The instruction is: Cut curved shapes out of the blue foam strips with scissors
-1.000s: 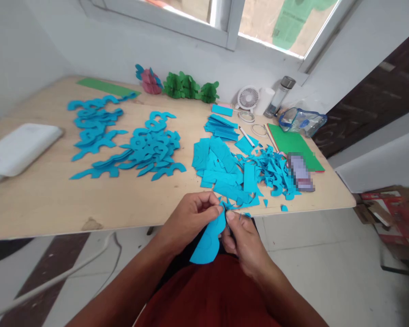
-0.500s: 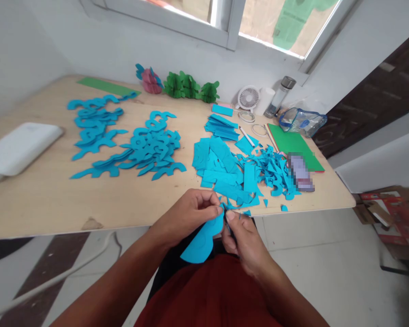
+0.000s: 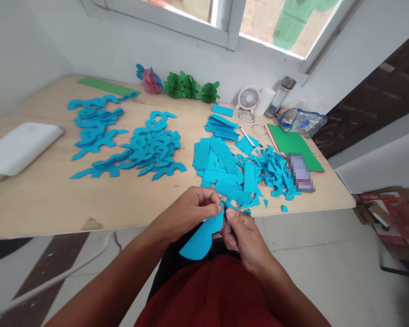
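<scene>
At the table's front edge my left hand (image 3: 199, 206) pinches the upper end of a blue paper piece (image 3: 199, 239), which hangs down to the left with a scalloped edge. Close beside it, my right hand (image 3: 241, 231) is closed around dark scissors (image 3: 229, 222), mostly hidden by the fingers. The scissors' tip meets the paper near my left fingertips. Behind both hands lie blue paper sheets (image 3: 221, 168) and a heap of small blue scraps (image 3: 276, 170). Wavy cut blue shapes (image 3: 150, 145) are piled to the left.
A white device (image 3: 23, 147) lies on the table (image 3: 129, 204) at left. Green paper shapes (image 3: 187, 86) stand by the wall. A fan (image 3: 248, 97), a bottle (image 3: 280, 96), a clear pouch (image 3: 303, 121), green sheets (image 3: 296, 145) and a blurred phone (image 3: 300, 172) are at right.
The blue paper and my left hand have shifted slightly upward. My right hand stays nearly in place around the scissors.
</scene>
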